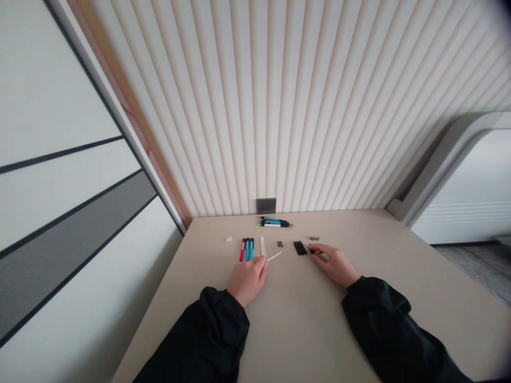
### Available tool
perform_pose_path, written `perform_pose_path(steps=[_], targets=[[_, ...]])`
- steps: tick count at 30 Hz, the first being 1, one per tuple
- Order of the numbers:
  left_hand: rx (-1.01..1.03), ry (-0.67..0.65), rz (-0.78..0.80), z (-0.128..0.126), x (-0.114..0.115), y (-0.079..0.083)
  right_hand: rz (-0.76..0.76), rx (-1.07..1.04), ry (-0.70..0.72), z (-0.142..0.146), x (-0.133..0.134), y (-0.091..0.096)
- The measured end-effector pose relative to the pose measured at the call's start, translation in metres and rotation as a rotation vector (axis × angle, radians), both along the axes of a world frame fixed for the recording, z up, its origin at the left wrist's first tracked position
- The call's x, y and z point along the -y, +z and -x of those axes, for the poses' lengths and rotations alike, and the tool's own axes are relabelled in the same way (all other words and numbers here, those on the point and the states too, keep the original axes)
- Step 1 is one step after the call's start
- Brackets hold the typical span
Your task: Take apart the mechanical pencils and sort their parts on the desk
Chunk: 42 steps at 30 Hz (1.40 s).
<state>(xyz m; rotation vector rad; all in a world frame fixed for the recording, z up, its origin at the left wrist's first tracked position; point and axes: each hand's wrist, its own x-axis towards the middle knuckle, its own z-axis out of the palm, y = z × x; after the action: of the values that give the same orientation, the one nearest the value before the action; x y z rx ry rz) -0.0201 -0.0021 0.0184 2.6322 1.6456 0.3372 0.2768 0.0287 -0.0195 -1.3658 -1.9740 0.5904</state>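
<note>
On the beige table top (303,324), just in front of the wall socket (266,206): a small bunch of pens (275,223), apparently complete, and nearer, apparently left over as loose parts, a red barrel (242,250), blue barrels (249,250), white rods (262,246), black sleeves (299,248) and small white (228,239) and grey pieces (314,238). Between barrels and sleeves, a slim white stick (275,256) pinched in the left hand (248,279); beside the sleeves, right-hand (333,263) fingers curled at a black piece (312,250), actual grip impossible to tell.
</note>
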Motion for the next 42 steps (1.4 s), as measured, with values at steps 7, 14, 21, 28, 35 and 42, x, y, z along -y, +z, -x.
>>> perform_pose_path(steps=[7, 14, 21, 28, 35, 42], targets=[[0.017, -0.004, -0.001, 0.0, 0.0, 0.0, -0.023, 0.04, 0.103, 0.0, 0.0, 0.001], [0.022, -0.003, 0.005, 0.001, -0.001, 0.0, -0.016, 0.049, 0.076, 0.002, -0.001, 0.003], [0.023, -0.008, 0.001, 0.0, 0.0, 0.001, -0.016, 0.071, 0.011, 0.0, -0.003, -0.003], [0.017, -0.001, 0.009, 0.0, 0.0, 0.0, 0.037, 0.135, -0.115, -0.006, -0.004, -0.008], [-0.01, -0.014, -0.015, 0.0, 0.0, -0.001, 0.008, 0.194, -0.177, -0.003, -0.002, -0.011], [-0.014, -0.014, -0.017, -0.001, 0.001, -0.001, 0.018, 0.184, -0.199, 0.005, -0.003, -0.011]])
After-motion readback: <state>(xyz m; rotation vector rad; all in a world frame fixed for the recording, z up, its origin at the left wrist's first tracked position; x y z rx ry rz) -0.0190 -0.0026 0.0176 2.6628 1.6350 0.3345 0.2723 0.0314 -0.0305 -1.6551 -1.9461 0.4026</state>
